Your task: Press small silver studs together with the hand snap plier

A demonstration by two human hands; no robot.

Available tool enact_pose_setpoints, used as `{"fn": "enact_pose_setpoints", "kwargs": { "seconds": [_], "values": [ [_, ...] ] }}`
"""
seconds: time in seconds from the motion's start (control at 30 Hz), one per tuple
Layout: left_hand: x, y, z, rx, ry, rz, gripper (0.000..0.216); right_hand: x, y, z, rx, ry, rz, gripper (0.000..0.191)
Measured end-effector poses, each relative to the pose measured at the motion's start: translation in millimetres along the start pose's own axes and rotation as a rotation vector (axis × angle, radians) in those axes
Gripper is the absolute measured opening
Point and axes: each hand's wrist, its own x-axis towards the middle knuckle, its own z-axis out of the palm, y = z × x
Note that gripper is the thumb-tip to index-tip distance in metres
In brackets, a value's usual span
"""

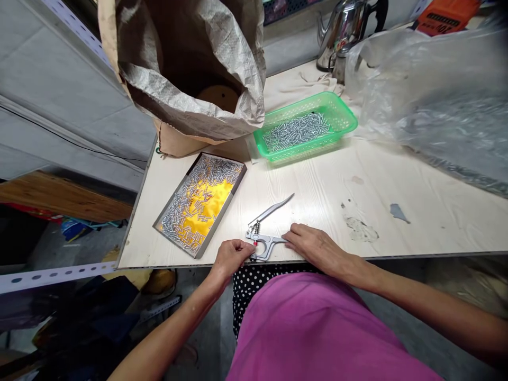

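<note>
Hand press pliers (pixel 265 239) lie flat at the lower centre of the frame, on the near edge of the pale table (pixel 317 180). The upper lever is sprung up and points to the upper right, so the head stands open. A small red part shows at the head.

Left hand (pixel 232 256): curled, fingertips drawn together right at the pliers' head. Whether anything sits between them I cannot tell.

Right hand (pixel 315 247): fingers laid out along the lower handle, not wrapped round it. This looks like steadying the tool against the table while the other hand works at the head.

Left of the pliers, within easy reach of the left hand: a shallow metal tray (pixel 221 211), yellow-lined, holding small metal pins (pixel 178 211).

Upper centre: a green plastic basket (pixel 313 144) with more pins (pixel 297 129), set further back, probably as bulk stock.

Behind the tray: an open woven sack (pixel 222 63).

Upper right: a steel kettle (pixel 343 26), an orange box (pixel 444 16) and a large clear plastic bag (pixel 428 84).
</note>
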Motion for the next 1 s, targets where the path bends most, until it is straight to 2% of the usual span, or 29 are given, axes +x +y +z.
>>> {"fn": "enact_pose_setpoints", "kwargs": {
  "seconds": [0.23, 0.4, 0.57, 0.6, 0.7, 0.8, 0.9, 1.0],
  "values": [
    [2, -5, 2, 0.059, 0.021, 0.003, 0.034, -1, -1, 2, -0.059, 0.045, -0.020, 0.016],
    [2, -1, 0, 0.124, -0.052, -0.012, 0.026, -2, -2, 4, -0.104, 0.035, -0.010, 0.015],
    [-1, 4, 0, 0.121, -0.086, -0.069, 0.020, 1, -2, -10, -0.072, -0.019, -0.005, 0.014],
    [-2, 4, 0, 0.120, -0.082, -0.075, 0.019, 3, 1, -15, -0.073, -0.012, -0.010, 0.021],
    [-3, 5, 3, 0.117, -0.064, -0.093, 0.017, 14, 14, -27, -0.145, 0.023, -0.036, 0.057],
    [-4, 4, 4, 0.105, -0.046, -0.106, 0.016, 27, 30, -31, -0.235, -0.054, -0.064, 0.087],
    [-5, 4, 5, 0.096, -0.032, -0.112, 0.016, 36, 39, -31, -0.279, -0.153, -0.084, 0.099],
    [-6, 3, 5, 0.087, -0.027, -0.112, 0.018, 38, 38, -32, -0.297, -0.175, -0.107, 0.102]
  ]
}}
